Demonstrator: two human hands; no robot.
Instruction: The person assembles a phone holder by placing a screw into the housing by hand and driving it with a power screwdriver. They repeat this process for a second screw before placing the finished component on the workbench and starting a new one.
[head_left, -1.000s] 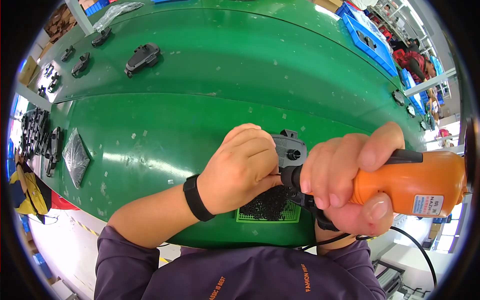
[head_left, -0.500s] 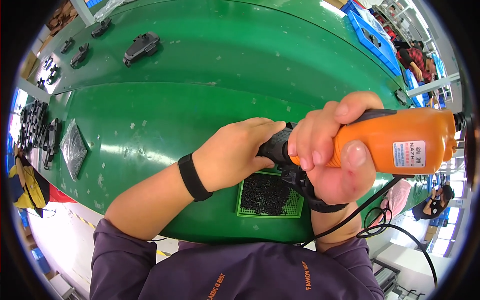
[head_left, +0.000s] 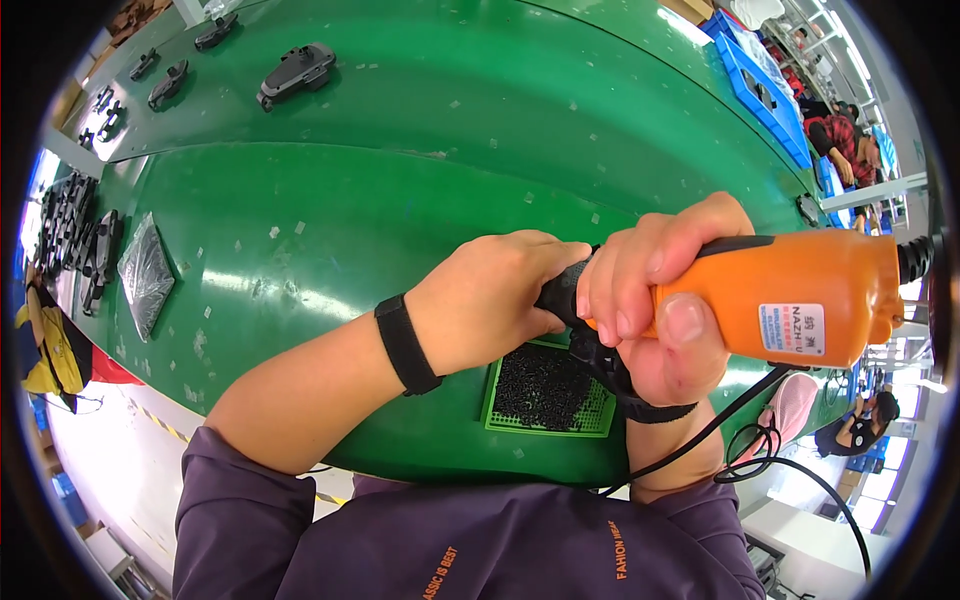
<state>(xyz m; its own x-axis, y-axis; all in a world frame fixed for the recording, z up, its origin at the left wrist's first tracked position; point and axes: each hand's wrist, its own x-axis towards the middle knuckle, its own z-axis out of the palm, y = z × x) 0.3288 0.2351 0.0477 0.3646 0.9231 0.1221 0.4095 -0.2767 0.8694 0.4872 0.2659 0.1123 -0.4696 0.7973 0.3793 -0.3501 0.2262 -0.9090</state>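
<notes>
- My right hand (head_left: 665,305) wraps around an orange electric screwdriver (head_left: 800,275), its tip hidden from view.
- My left hand (head_left: 495,300) grips a dark part (head_left: 560,294) between thumb and fingers, at the screwdriver's front end, just beyond a green tray (head_left: 545,431) holding small black pieces (head_left: 535,385).
- Well to my left, a plastic bag (head_left: 147,280) lies on the green table (head_left: 300,235).
</notes>
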